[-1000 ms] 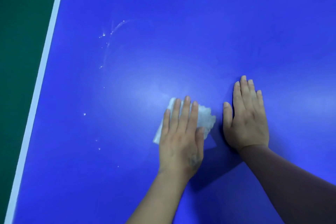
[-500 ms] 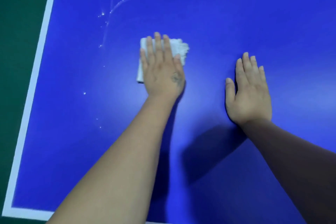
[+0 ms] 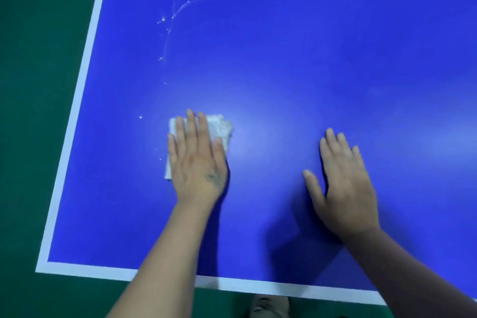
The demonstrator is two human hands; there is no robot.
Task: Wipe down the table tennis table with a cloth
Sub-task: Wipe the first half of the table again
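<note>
while the left hand (image 3: 196, 162) presses flat fingers on the cloth (image 3: 219, 128), wiping is underway. droplets (image 3: 165, 31) far left need the next pass. right hand (image 3: 343, 183) rests flat, grasping nothing.

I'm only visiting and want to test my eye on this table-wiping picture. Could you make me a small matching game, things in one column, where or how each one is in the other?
Things:
1. cloth
2. right hand
3. white streak of droplets
4. white border line

Places or states:
A. flat on bare blue table, holding nothing
B. runs along the table's left edge
C. pressed under the left hand
D. beyond the cloth, farther up the table

Pairs: 1-C, 2-A, 3-D, 4-B
</note>
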